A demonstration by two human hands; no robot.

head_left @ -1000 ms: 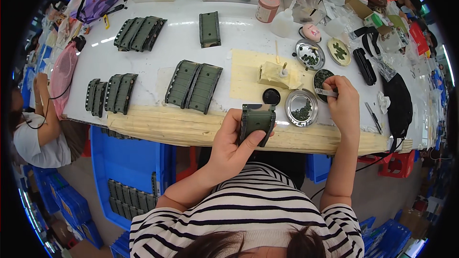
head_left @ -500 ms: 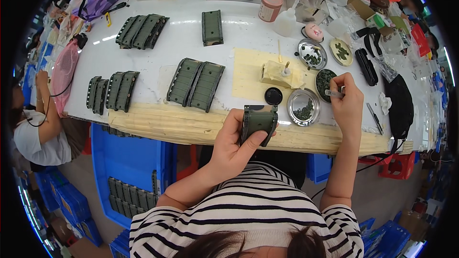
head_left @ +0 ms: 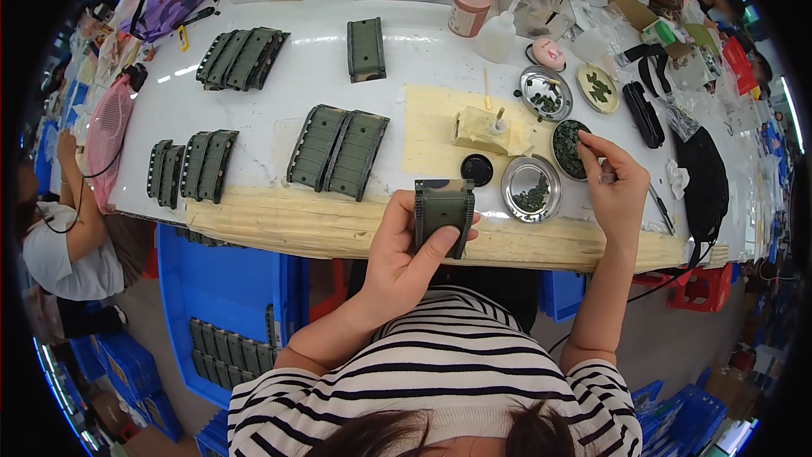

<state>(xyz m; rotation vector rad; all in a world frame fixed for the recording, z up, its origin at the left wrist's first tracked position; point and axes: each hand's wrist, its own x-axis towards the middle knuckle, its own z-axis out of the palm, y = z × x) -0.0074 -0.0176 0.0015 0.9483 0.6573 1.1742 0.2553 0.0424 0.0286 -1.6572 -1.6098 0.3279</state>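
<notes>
Head — left hand [head_left: 399, 264] wrapped around green panel [head_left: 441, 207].

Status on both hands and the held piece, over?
Left hand holding curved green piece. Right hand at small dark green bits. Silver dish sits between the hands.

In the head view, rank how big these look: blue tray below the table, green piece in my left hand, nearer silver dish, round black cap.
Largest: blue tray.
Middle: green piece and silver dish, too alike to rank; the left hand hides part of the piece.
Smallest: round black cap.
</notes>
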